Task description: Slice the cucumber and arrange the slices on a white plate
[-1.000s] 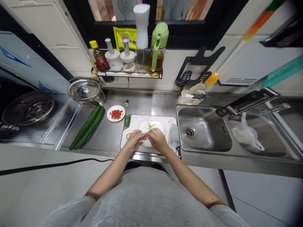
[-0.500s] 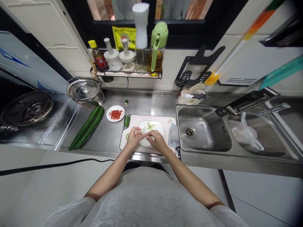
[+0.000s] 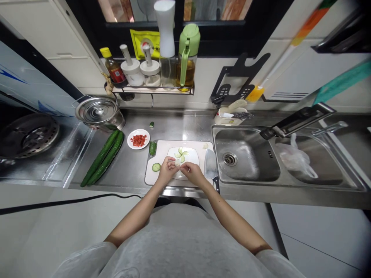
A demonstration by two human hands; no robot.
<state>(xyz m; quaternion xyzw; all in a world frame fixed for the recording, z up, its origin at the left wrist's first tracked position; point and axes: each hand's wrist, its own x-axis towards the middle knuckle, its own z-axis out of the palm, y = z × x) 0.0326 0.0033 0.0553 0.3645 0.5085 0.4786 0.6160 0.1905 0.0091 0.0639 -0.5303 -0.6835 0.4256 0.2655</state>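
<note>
My left hand [image 3: 167,170] pinches a thin, pale cucumber slice [image 3: 177,163] over the near part of a white plate [image 3: 194,155]. Close beside it, my right hand [image 3: 192,173] has thumb and fingertips pressed together; whatever is between them is too small to make out. Several pale green cucumber pieces [image 3: 181,155] form a curved, flower-like pattern on the plate. Beneath the plate lies a light cutting board [image 3: 150,175], with a round cucumber slice [image 3: 156,167] at its left and a cucumber chunk [image 3: 152,148] at its upper left corner. A kitchen knife [image 3: 210,164] rests along its right edge.
Left of the board are a small dish [image 3: 129,136] of chopped red pieces, two long cucumbers [image 3: 102,159] and a lidded steel pot [image 3: 100,112]. A double sink [image 3: 246,154] adjoins on the right. Bottles and jars fill a wall rack [image 3: 150,90].
The view has shifted slightly. My hands have drawn a little lower from the arranged pieces, and the round slice on the board's left now shows more fully. The pale slice stays in my left fingers.
</note>
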